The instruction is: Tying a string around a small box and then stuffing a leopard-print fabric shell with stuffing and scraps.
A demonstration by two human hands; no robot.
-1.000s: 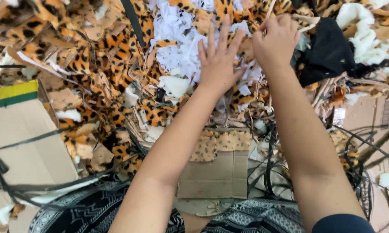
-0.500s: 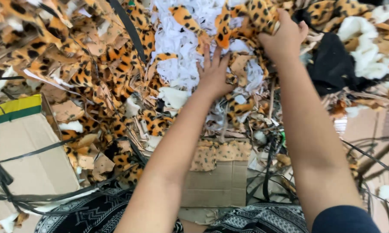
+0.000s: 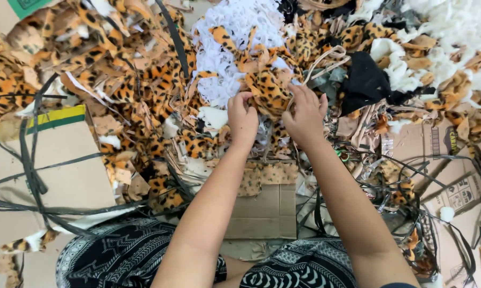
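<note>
Both hands in the scrap heap: left hand (image 3: 242,116) and right hand (image 3: 306,114) each pinch the leopard-print fabric scrap (image 3: 270,89) at the pile's middle. White fluff (image 3: 235,32) behind; most scraps look unsorted, little done so far

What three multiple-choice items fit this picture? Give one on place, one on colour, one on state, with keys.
1. Where is the black fabric piece?
A. right of the hands
B. left of the hands
C. on the lap

2. What colour is the leopard-print scrap that the hands grip?
A. blue
B. orange with black spots
C. plain green

3. How is the left hand?
A. flat and open
B. out of view
C. closed on fabric

Key: A, it lies right of the right hand; B, spots show; C, fingers are curled.
</note>
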